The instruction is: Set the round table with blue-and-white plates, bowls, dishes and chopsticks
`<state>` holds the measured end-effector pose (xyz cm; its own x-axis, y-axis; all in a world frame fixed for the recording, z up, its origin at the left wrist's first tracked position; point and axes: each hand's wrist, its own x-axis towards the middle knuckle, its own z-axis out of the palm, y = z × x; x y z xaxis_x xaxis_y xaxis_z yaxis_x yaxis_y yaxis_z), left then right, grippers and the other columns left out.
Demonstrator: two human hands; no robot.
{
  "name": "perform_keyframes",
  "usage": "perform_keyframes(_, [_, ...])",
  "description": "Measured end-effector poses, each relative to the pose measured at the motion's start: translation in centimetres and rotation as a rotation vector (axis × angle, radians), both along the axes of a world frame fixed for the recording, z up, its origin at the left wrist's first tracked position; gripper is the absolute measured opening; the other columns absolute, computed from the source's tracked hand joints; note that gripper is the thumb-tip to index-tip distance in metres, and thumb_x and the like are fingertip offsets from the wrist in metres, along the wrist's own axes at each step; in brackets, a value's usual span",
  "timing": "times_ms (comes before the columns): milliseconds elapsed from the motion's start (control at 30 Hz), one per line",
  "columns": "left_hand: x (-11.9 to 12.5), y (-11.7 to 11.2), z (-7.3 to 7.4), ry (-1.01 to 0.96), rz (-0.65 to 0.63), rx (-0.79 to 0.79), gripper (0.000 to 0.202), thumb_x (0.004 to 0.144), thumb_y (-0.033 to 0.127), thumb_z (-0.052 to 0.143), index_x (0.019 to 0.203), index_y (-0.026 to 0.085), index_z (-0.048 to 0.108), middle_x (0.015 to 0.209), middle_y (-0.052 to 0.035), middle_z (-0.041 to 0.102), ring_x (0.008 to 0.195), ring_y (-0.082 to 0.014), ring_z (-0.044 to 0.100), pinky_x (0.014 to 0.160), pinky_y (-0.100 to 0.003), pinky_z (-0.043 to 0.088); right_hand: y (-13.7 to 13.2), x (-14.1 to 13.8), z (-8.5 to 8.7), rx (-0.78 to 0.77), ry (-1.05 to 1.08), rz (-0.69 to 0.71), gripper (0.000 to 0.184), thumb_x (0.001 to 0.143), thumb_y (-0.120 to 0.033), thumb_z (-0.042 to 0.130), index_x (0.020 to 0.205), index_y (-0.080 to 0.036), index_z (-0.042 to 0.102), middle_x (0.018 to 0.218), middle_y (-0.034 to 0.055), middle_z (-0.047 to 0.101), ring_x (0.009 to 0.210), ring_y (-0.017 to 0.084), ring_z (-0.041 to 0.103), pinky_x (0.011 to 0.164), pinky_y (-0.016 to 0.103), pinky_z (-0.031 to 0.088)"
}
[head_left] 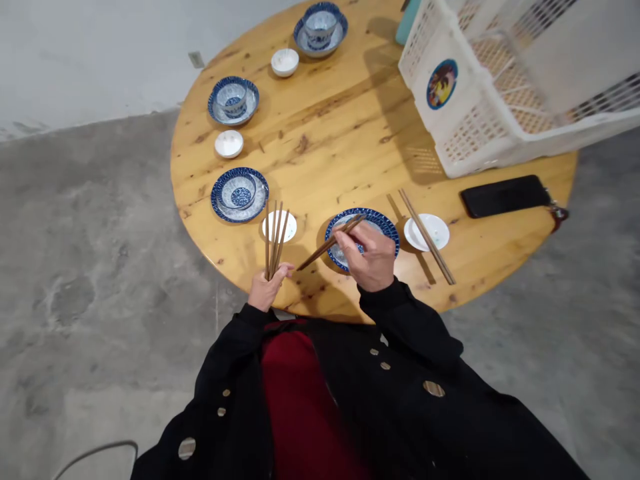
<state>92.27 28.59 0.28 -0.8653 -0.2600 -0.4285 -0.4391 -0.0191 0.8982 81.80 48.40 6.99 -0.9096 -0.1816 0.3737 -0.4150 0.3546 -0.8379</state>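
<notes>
My left hand is closed round a bundle of several brown chopsticks that stand upright over a small white dish at the near table edge. My right hand pinches a pair of chopsticks that slants across a blue patterned plate, tips toward the far right. Another pair of chopsticks lies across a white saucer right of that plate.
The round wooden table carries three more blue plate-and-bowl sets, small white dishes, a white plastic crate at the far right and a black phone. Grey concrete floor surrounds it.
</notes>
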Motion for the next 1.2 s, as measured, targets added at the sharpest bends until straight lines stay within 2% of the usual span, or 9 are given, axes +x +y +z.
perform_keyframes(67, [-0.9,-0.8,-0.3,-0.020,0.029,-0.024,0.052,0.077,0.057,0.067,0.102,0.012,0.076,0.079,-0.0045,0.069,0.048,-0.0048,0.041,0.046,-0.022,0.028,-0.4,-1.6,0.0,-0.079,-0.138,-0.070,0.023,0.090,-0.034,0.061,0.072,-0.021,0.066,0.066,0.0020,0.064,0.065,0.016,0.063,0.064,0.030,0.053])
perform_keyframes(133, [-1.5,-1.7,-0.5,-0.045,0.029,-0.018,0.058,0.075,0.058,0.070,0.106,0.011,0.075,0.072,-0.0042,0.068,0.048,-0.0056,0.043,0.046,-0.021,0.028,-1.3,-3.4,-0.4,-0.199,-0.284,-0.096,0.025,0.088,-0.038,0.064,0.070,-0.021,0.065,0.060,-0.0007,0.059,0.058,0.014,0.059,0.058,0.028,0.051])
perform_keyframes(267, [-2.0,-4.1,-0.6,-0.098,-0.022,0.090,0.065,0.072,0.062,0.072,0.108,0.008,0.073,0.071,-0.0040,0.067,0.041,-0.0021,0.032,0.040,-0.022,0.021,-4.2,-6.4,-2.8,-0.384,-0.514,-0.084,0.025,0.079,-0.039,0.072,0.069,-0.018,0.065,0.056,-0.0021,0.059,0.052,0.010,0.056,0.051,0.023,0.049])
perform_keyframes(400, [-1.9,-6.6,-0.3,-0.150,-0.136,0.232,0.059,0.072,0.061,0.073,0.096,0.008,0.071,0.068,-0.0024,0.064,0.037,-0.0004,0.029,0.037,-0.022,0.014,-7.8,-8.0,-5.6,-0.459,-0.739,-0.053,0.028,0.070,-0.040,0.079,0.065,-0.016,0.065,0.055,-0.0007,0.061,0.049,0.010,0.057,0.048,0.022,0.048])
perform_keyframes(500, [-2.0,-8.0,-0.5,-0.195,-0.155,0.289,0.055,0.071,0.060,0.075,0.091,0.008,0.068,0.062,0.0008,0.059,0.035,-0.0002,0.028,0.036,-0.022,0.012,-9.8,-9.0,-7.3,-0.450,-0.867,-0.018,0.028,0.065,-0.037,0.082,0.063,-0.015,0.065,0.054,0.0007,0.063,0.047,0.010,0.057,0.047,0.021,0.047])
perform_keyframes(700, [-2.8,-9.1,-2.2,-0.230,-0.086,0.353,0.054,0.067,0.056,0.078,0.088,0.008,0.066,0.062,0.0014,0.058,0.033,0.0004,0.026,0.035,-0.021,0.010,-11.5,-10.6,-9.9,-0.380,-0.883,-0.050,0.024,0.066,-0.031,0.081,0.059,-0.015,0.065,0.050,-0.0009,0.060,0.045,0.008,0.051,0.045,0.019,0.040])
perform_keyframes(933, [-3.3,-8.5,-3.3,-0.247,-0.040,0.327,0.048,0.069,0.052,0.077,0.086,0.009,0.065,0.059,0.0018,0.057,0.034,-0.0002,0.025,0.036,-0.022,0.010,-11.6,-11.2,-11.3,-0.339,-0.865,-0.084,0.025,0.071,-0.027,0.078,0.056,-0.015,0.062,0.048,-0.0025,0.056,0.046,0.007,0.049,0.046,0.020,0.037])
perform_keyframes(1067, [-3.5,-8.3,-3.4,-0.253,-0.024,0.314,0.047,0.070,0.051,0.077,0.086,0.008,0.066,0.060,0.0007,0.058,0.034,-0.0006,0.025,0.036,-0.023,0.010,-11.5,-11.4,-12.2,-0.380,-0.921,-0.101,0.023,0.071,-0.024,0.079,0.058,-0.015,0.062,0.050,-0.0024,0.057,0.047,0.008,0.051,0.046,0.019,0.041])
perform_keyframes(1200, [-3.5,-8.7,-3.7,-0.271,-0.036,0.315,0.052,0.074,0.058,0.072,0.089,0.008,0.068,0.067,-0.0044,0.065,0.034,-0.0009,0.026,0.037,-0.023,0.011,-11.2,-11.4,-13.4,-0.393,-0.974,-0.120,0.023,0.072,-0.026,0.080,0.063,-0.016,0.062,0.055,-0.0019,0.061,0.050,0.009,0.056,0.050,0.020,0.049])
